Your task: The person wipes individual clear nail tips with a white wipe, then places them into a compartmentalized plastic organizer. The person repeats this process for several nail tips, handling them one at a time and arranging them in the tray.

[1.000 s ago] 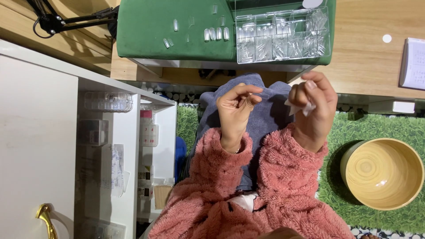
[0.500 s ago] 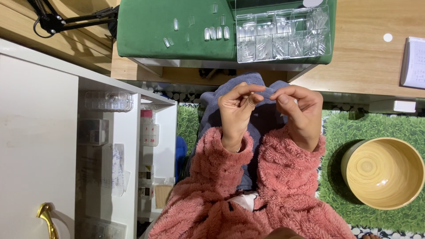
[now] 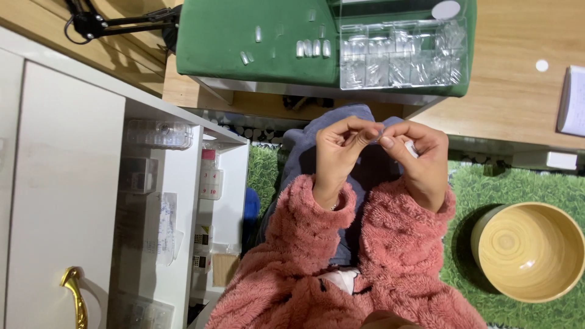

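- We see the tabletop [image 3: 512, 103] across the upper edge of the view, carrying a green mat [image 3: 268, 42] whose near edge runs along the tabletop's front edge; a clear compartment box [image 3: 402, 55] sits on the mat's right half, and a few loose clear nail tips [image 3: 311, 49] lie on the mat just left of that box.
- Below the tabletop's front edge, over the lap, we hold both hands together, pink fleece sleeves [image 3: 365, 262] reaching up to the wrists.
- Our left hand [image 3: 338, 155] has its grip nearly closed: thumb and forefinger pinch toward the middle, the other fingers curled.
- Our right hand [image 3: 420, 161] is likewise pinched, its thumb tip touching the left forefinger tip.
- Between the fingertips sits a small clear nail tip [image 3: 379, 131]; both grips close on it.
- A second ago the right hand was held higher and apart from the left, with something pale in its fingers; half a second ago the hands had already met, and now they are pressed closer.
- A pale bit [image 3: 412, 149] shows behind the right fingers; we cannot tell what it is.
- The wooden bowl [image 3: 529, 253] stands on the green rug [image 3: 481, 189] at right, its far side cut off by the frame edge.
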